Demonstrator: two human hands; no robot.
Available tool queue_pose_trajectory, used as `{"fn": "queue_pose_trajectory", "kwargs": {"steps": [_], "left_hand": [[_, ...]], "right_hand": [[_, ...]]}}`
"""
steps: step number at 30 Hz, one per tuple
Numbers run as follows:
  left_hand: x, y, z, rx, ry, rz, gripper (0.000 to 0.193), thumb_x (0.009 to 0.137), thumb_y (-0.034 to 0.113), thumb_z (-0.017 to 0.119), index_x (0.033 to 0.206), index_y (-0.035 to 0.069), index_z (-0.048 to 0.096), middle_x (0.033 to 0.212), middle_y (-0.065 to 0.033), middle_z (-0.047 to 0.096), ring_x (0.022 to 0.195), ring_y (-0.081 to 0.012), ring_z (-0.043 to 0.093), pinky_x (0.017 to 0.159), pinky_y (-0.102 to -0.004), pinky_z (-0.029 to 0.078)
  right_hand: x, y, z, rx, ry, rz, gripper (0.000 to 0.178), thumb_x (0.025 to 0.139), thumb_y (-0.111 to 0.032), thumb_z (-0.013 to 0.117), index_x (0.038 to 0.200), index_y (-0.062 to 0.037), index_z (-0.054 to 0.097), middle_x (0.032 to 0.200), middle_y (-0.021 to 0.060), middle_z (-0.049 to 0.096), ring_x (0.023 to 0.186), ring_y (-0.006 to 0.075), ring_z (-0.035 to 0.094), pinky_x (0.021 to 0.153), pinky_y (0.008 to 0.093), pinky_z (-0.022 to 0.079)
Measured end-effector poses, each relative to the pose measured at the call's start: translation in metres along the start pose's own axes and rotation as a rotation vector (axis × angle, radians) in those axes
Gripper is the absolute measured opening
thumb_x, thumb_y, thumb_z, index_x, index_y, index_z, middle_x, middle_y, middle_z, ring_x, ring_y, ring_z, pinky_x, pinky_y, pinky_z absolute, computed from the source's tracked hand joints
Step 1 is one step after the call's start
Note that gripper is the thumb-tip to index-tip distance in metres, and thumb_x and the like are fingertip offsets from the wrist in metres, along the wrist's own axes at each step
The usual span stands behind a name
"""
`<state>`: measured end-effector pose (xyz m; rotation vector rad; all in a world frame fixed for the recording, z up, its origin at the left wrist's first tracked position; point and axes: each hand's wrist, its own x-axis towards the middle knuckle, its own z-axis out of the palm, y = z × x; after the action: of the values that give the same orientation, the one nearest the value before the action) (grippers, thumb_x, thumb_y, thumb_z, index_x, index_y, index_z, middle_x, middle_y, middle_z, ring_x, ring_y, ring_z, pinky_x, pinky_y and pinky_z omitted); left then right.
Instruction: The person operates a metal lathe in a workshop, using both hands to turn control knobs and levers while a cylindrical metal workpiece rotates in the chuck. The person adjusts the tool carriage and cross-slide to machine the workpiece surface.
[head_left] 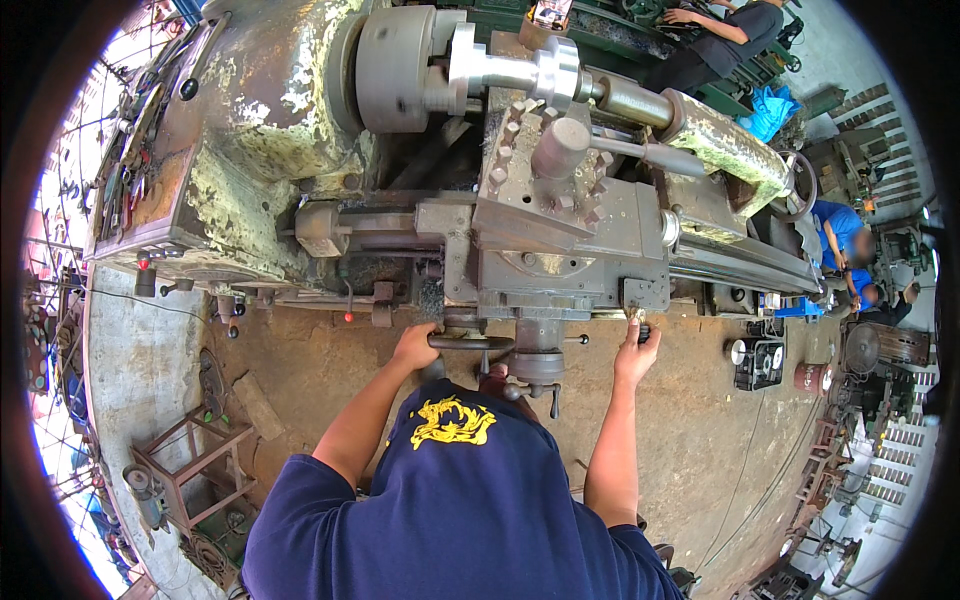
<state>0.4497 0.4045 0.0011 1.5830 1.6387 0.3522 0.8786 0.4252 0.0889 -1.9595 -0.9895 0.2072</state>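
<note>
A large worn lathe fills the upper view. My left hand [415, 347] is closed on the rim of the carriage handwheel [470, 342]. Raised at the right end of the apron, my right hand [637, 352] grips a small dark lever knob [644, 332] just below a square plate [646, 294]. Between my hands sits the cross-slide crank handle [536, 391], untouched by either. Above, a shiny flanged metal shaft [508, 72] runs from the grey chuck [398, 68] toward the tailstock [725, 150]. The bolted tool post [562, 148] stands in front of the shaft.
Hand tools [135, 150] lie on the headstock at far left. A rusty metal frame [195, 465] stands on the floor at lower left. A black crate-like unit [758, 362] is to the right. One person [735, 35] works at the back; others in blue [840, 235] are at far right.
</note>
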Motion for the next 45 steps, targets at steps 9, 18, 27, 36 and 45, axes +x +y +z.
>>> {"fn": "queue_pose_trajectory", "kwargs": {"steps": [9, 18, 27, 36, 45], "left_hand": [[-0.001, 0.004, -0.002, 0.024, -0.039, -0.042, 0.04, 0.07, 0.012, 0.061, 0.109, 0.007, 0.068, 0.107, -0.0219, 0.068, 0.105, -0.0411, 0.063, 0.093, -0.0451, 0.051], [0.001, -0.001, 0.003, 0.024, -0.01, -0.027, 0.04, 0.07, 0.012, 0.06, 0.108, 0.007, 0.068, 0.106, -0.0218, 0.068, 0.104, -0.0415, 0.063, 0.092, -0.0456, 0.051], [-0.001, 0.006, -0.002, 0.035, -0.033, -0.055, 0.041, 0.069, 0.012, 0.061, 0.109, 0.007, 0.068, 0.107, -0.0214, 0.068, 0.104, -0.0413, 0.063, 0.092, -0.0455, 0.051], [-0.002, 0.008, -0.003, 0.035, -0.025, -0.043, 0.039, 0.069, 0.012, 0.061, 0.108, 0.006, 0.068, 0.104, -0.0216, 0.068, 0.102, -0.041, 0.063, 0.09, -0.0455, 0.051], [-0.002, 0.005, 0.0, 0.015, 0.018, -0.002, 0.033, 0.072, 0.015, 0.063, 0.103, 0.005, 0.069, 0.099, -0.0235, 0.067, 0.099, -0.0434, 0.063, 0.085, -0.048, 0.051]], "right_hand": [[0.0, -0.006, -0.005, -0.007, -0.061, 0.148, 0.035, 0.092, -0.031, 0.071, 0.104, -0.0001, 0.06, 0.081, 0.0195, 0.065, 0.071, 0.0313, 0.062, 0.07, 0.0413, 0.051], [-0.002, -0.013, -0.007, -0.011, -0.071, 0.171, 0.036, 0.092, -0.032, 0.07, 0.105, -0.0007, 0.059, 0.082, 0.0198, 0.066, 0.072, 0.0325, 0.063, 0.07, 0.0417, 0.051], [-0.002, -0.011, -0.007, 0.029, -0.075, 0.159, 0.035, 0.093, -0.032, 0.07, 0.102, -0.0006, 0.058, 0.079, 0.0177, 0.064, 0.068, 0.0287, 0.059, 0.068, 0.0404, 0.05], [-0.002, -0.013, -0.007, 0.016, -0.07, 0.172, 0.035, 0.093, -0.031, 0.071, 0.101, 0.0003, 0.058, 0.077, 0.0165, 0.063, 0.067, 0.0261, 0.057, 0.067, 0.0388, 0.049], [-0.002, -0.012, -0.007, 0.028, -0.065, 0.151, 0.035, 0.094, -0.031, 0.07, 0.102, 0.0003, 0.057, 0.078, 0.0163, 0.062, 0.067, 0.0259, 0.056, 0.067, 0.0389, 0.049]]}}
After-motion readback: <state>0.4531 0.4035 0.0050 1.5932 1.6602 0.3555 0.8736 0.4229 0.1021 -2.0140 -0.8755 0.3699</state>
